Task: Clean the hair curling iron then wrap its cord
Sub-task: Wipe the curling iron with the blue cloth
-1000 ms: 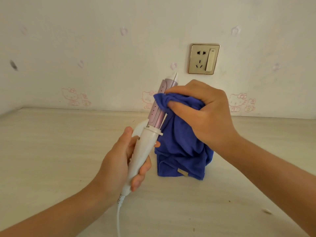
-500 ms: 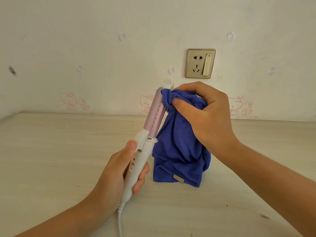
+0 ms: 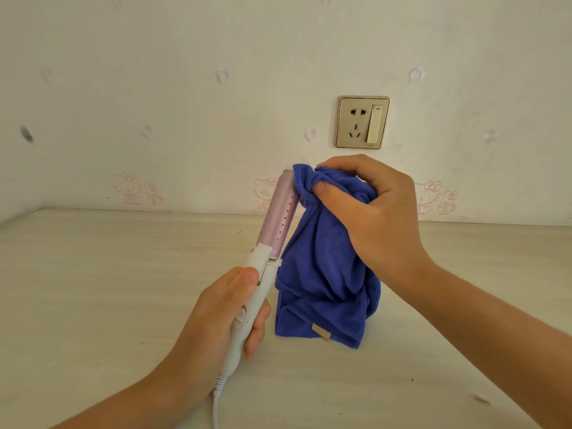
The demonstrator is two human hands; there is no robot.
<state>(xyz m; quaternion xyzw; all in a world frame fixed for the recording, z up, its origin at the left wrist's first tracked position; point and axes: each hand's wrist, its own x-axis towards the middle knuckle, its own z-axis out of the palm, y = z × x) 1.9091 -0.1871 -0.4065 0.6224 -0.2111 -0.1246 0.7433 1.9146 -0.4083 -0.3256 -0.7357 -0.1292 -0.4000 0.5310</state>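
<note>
My left hand (image 3: 213, 323) grips the white handle of the curling iron (image 3: 278, 218), which points up and a little to the right, its pink perforated barrel facing me. My right hand (image 3: 368, 212) holds a bunched blue cloth (image 3: 325, 274) against the right side of the barrel's tip. The rest of the cloth hangs down to the tabletop. The white cord (image 3: 216, 407) leaves the bottom of the handle and runs out of the frame's lower edge. The barrel's tip is hidden behind the cloth.
A pale wood-grain table (image 3: 93, 289) runs back to a white wall with pink cartoon stickers. A gold wall socket with a switch (image 3: 362, 122) sits above my right hand. Small crumbs (image 3: 481, 397) lie on the table at the lower right.
The iron has turned in my left hand so the perforated pink face shows. My right hand with the cloth has slid up the barrel to its tip.
</note>
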